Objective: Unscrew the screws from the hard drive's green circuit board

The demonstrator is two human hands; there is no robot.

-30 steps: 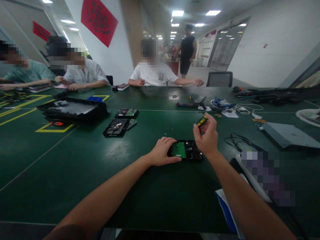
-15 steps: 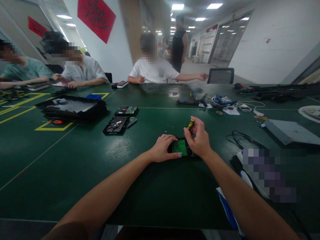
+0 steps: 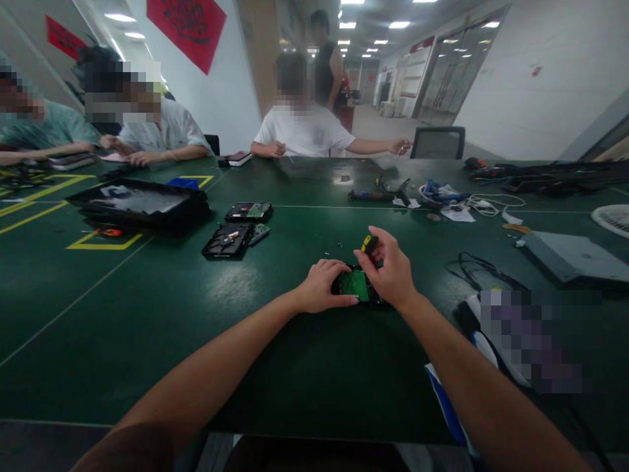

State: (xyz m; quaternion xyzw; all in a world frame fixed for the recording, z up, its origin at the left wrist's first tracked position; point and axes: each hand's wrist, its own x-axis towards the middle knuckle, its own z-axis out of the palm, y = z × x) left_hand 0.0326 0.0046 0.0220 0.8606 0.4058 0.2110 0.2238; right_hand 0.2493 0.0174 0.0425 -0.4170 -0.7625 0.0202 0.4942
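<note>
A black hard drive (image 3: pixel 354 287) with a green circuit board facing up lies on the green table (image 3: pixel 275 367) in front of me. My left hand (image 3: pixel 322 286) grips its left edge, fingers curled around it. My right hand (image 3: pixel 388 269) is closed on a small screwdriver (image 3: pixel 367 244) with a yellow-and-black handle, held upright over the drive's right part. The screwdriver's tip is hidden behind my fingers.
Other opened drives (image 3: pixel 230 240) and a loose board (image 3: pixel 249 211) lie to the left, beside a black tray (image 3: pixel 140 204). Tools and cables (image 3: pixel 442 195) sit far right; a grey panel (image 3: pixel 572 257) and black cord (image 3: pixel 479 267) at right. Several people sit across the table.
My right hand has moved left and down with the screwdriver, from beside the drive to over it. The left hand has stayed on the drive. A standing person behind has walked left.
</note>
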